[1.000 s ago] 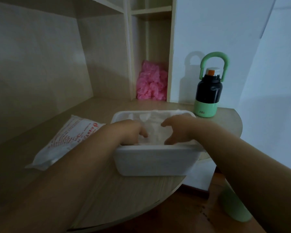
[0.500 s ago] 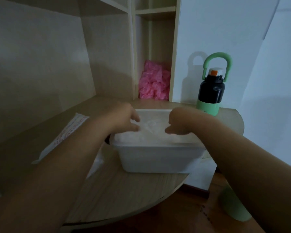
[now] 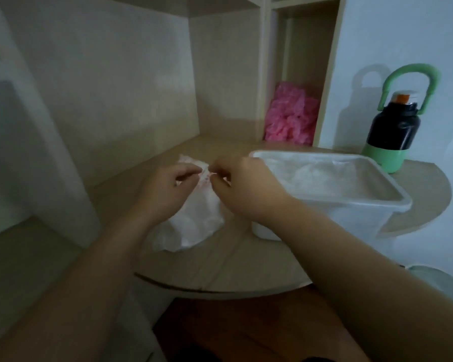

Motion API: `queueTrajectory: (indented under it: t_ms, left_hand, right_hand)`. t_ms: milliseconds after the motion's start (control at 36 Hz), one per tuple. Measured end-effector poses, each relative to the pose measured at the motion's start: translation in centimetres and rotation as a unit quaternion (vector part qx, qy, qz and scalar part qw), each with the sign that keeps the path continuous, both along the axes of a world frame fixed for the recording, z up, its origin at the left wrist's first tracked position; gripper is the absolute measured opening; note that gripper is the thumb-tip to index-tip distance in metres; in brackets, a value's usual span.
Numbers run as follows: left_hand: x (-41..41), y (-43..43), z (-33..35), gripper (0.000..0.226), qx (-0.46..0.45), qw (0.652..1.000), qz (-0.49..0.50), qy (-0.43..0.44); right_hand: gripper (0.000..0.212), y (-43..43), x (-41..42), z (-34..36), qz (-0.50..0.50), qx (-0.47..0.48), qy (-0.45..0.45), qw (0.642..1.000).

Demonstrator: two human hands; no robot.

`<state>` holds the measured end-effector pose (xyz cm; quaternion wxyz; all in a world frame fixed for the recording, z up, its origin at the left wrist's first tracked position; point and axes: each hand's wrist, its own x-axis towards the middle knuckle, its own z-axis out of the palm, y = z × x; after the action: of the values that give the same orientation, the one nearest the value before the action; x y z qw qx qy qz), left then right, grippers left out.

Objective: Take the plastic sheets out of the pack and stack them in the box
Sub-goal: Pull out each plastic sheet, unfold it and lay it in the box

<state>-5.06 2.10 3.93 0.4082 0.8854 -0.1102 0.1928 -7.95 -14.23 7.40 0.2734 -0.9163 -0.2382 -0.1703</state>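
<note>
The left hand's fingers (image 3: 185,171) are curled in, with the thumb meeting them at the far end of the pack (image 3: 194,220), where the red print shows. The right hand's fingers (image 3: 221,176) are bent the same way and pinch that same end, just beside the left fingertips, so the two grips nearly touch. The frame is blurred there, so it is hard to tell whether they hold only the wrapper or a sheet inside it as well.

The left hand (image 3: 168,189) lies over the left side of the pack and the right hand (image 3: 246,189) over its right side. Both forearms reach in from the bottom of the view.

The pack is white and crumpled and lies on the desk (image 3: 220,270), with its near end bulging towards the person. Just to its right stands the box (image 3: 356,205), white with a wide rim. Plastic sheets (image 3: 311,173) lie loosely inside it.

Behind the box, at the far right of the desk, a bottle (image 3: 392,131) with a dark body, green base and green loop handle stands upright. In a narrow shelf compartment behind the desk sits a pink bundle (image 3: 290,113).
</note>
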Motion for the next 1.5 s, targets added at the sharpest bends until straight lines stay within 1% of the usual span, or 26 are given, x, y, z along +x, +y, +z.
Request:
queueTrajectory:
  t_ms: [83,167,222,250,306,389,472,500,556,611,694,750,833,944,1028,1139,1278,1333,1389,1417,1500]
  left_hand:
    - [-1.3,2.2,-2.9,0.023,0.033,0.998,0.021,0.052]
    - [-2.4,2.4,-5.1,0.032,0.101,0.989,0.037,0.099]
    - [-2.7,1.8,-6.4,0.04,0.123,0.983,0.025,0.131]
    - [-2.7,1.5,-7.1,0.044,0.129,0.982,0.022,0.139]
    - [-2.6,1.0,-8.3,0.042,0.129,0.984,0.032,0.117]
    - [-2.2,0.5,-9.5,0.028,0.124,0.989,0.077,0.028]
    - [-1.9,0.2,-10.6,0.023,0.177,0.982,0.063,-0.024]
    - [-1.7,0.3,-10.9,0.02,0.177,0.982,0.054,-0.042]
    - [-1.8,0.6,-11.1,0.012,0.139,0.987,0.045,-0.067]
    - [-2.0,1.0,-10.9,0.011,0.073,0.992,0.049,-0.086]
    - [-2.2,1.3,-10.6,0.003,0.008,0.996,0.059,-0.06]
    - [-2.2,1.2,-10.7,0.005,0.0,0.997,0.069,-0.043]
    - [-1.9,1.3,-11.0,0.009,0.031,0.993,0.097,-0.054]
    - [-2.1,1.1,-11.5,0.003,0.122,0.967,0.201,-0.097]
    - [-2.4,0.6,-11.7,0.002,0.151,0.957,0.218,-0.115]
    - [-2.3,0.7,-11.6,0.005,0.105,0.974,0.16,-0.119]
    - [-2.4,0.9,-11.4,0.005,0.072,0.983,0.1,-0.138]
    - [-2.4,1.1,-11.3,0.005,0.031,0.987,0.082,-0.132]
    - [-2.6,1.4,-11.0,0.006,-0.044,0.991,0.065,-0.107]
    - [-2.8,1.4,-10.8,0.01,-0.081,0.991,0.058,-0.085]
    - [-3.0,1.7,-10.2,0.018,-0.133,0.99,0.035,-0.023]
  right_hand:
    - [0.034,2.5,-0.1,-3.0,0.015,-0.005,0.042,0.999]
    - [0.04,3.7,0.8,-6.2,-0.002,0.027,0.137,0.99]
    - [0.046,3.6,1.7,-8.2,-0.022,0.058,0.194,0.979]
    - [0.05,3.5,2.0,-9.2,-0.031,0.061,0.215,0.974]
    - [0.055,3.1,2.3,-10.9,-0.044,0.059,0.234,0.969]
    - [0.055,2.8,2.1,-12.6,-0.062,0.094,0.205,0.972]
    - [0.054,2.7,1.8,-13.1,-0.049,0.108,0.181,0.976]
    - [0.052,2.7,1.9,-13.2,-0.047,0.116,0.171,0.977]
    - [0.049,2.4,1.9,-13.3,-0.054,0.129,0.152,0.978]
    - [0.047,2.4,2.0,-13.4,-0.058,0.122,0.14,0.981]
    - [0.047,2.5,1.9,-13.5,-0.047,0.096,0.13,0.986]
    - [0.047,2.6,1.9,-13.4,-0.043,0.087,0.125,0.987]
    - [0.048,2.5,1.9,-13.4,-0.045,0.094,0.135,0.985]
    - [0.048,2.4,1.9,-13.4,-0.037,0.093,0.153,0.983]
    - [0.048,2.4,1.9,-13.4,-0.032,0.085,0.155,0.984]
    - [0.048,2.5,1.8,-13.4,-0.018,0.053,0.138,0.989]
    - [0.051,2.7,1.9,-13.4,-0.019,-0.007,0.13,0.991]
    - [0.052,2.7,1.8,-13.3,-0.022,-0.019,0.138,0.99]
    - [0.054,2.9,1.6,-13.1,-0.026,-0.024,0.14,0.99]
    - [0.055,2.9,1.4,-13.0,-0.029,-0.034,0.13,0.99]
    - [0.052,3.4,0.9,-12.9,-0.021,-0.119,0.074,0.99]
